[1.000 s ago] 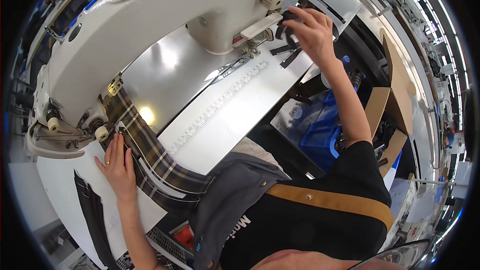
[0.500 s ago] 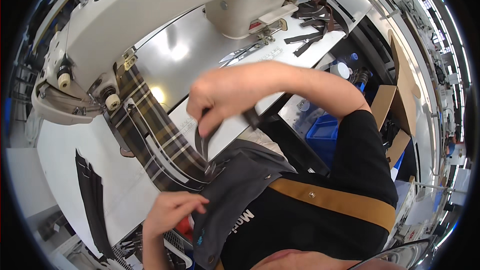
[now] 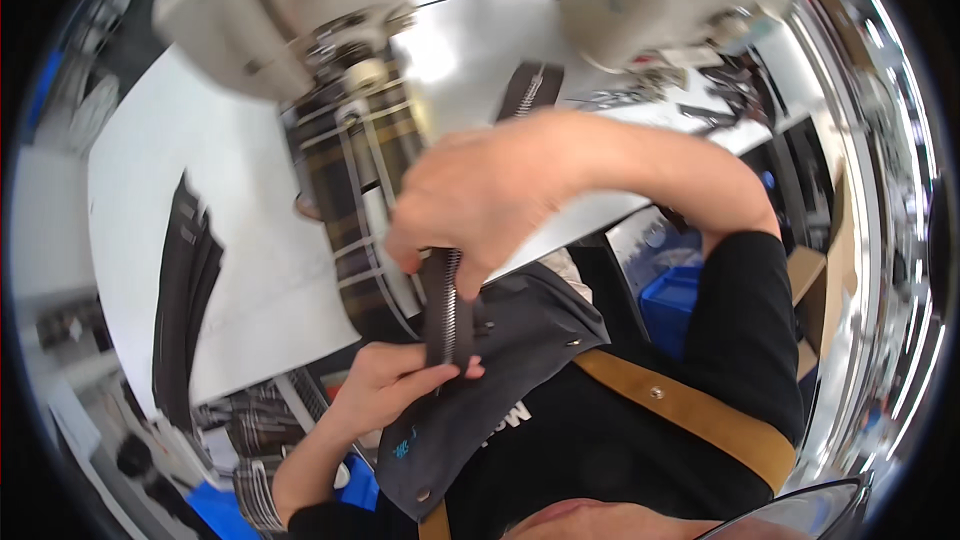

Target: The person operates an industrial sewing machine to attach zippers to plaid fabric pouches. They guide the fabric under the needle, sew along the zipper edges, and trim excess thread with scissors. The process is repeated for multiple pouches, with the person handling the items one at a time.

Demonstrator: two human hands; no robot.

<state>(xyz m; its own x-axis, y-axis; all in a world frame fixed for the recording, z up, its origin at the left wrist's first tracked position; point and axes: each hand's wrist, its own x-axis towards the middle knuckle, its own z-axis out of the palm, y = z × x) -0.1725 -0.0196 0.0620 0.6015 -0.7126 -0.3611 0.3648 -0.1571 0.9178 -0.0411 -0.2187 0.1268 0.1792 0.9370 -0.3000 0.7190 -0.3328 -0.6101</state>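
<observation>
A dark zipper [image 3: 450, 305] with metal teeth stretches between my two hands in front of my apron. My right hand [image 3: 490, 195], slightly blurred, grips it at its middle. Beyond that hand the zipper's far end [image 3: 530, 90] sticks out over the machine bed. My left hand [image 3: 390, 385] pinches the near end between thumb and fingers. Just left of my right hand, plaid fabric [image 3: 340, 250] with a pale strip along it hangs from under the sewing machine's head [image 3: 235, 30]. My right hand partly covers the fabric's edge.
A stack of dark zippers [image 3: 180, 300] lies on the white table [image 3: 250, 330] at the left. Scissors [image 3: 610, 98] and dark strips [image 3: 735, 90] lie at the back right. Below on the right stands a blue bin [image 3: 672, 300]. More plaid pieces [image 3: 265, 430] sit below my left forearm.
My left hand, which was free with fingers apart, has taken hold of the zipper's near end. My right hand has shifted right with the zipper, now drawn out lengthwise. The whole view has shifted.
</observation>
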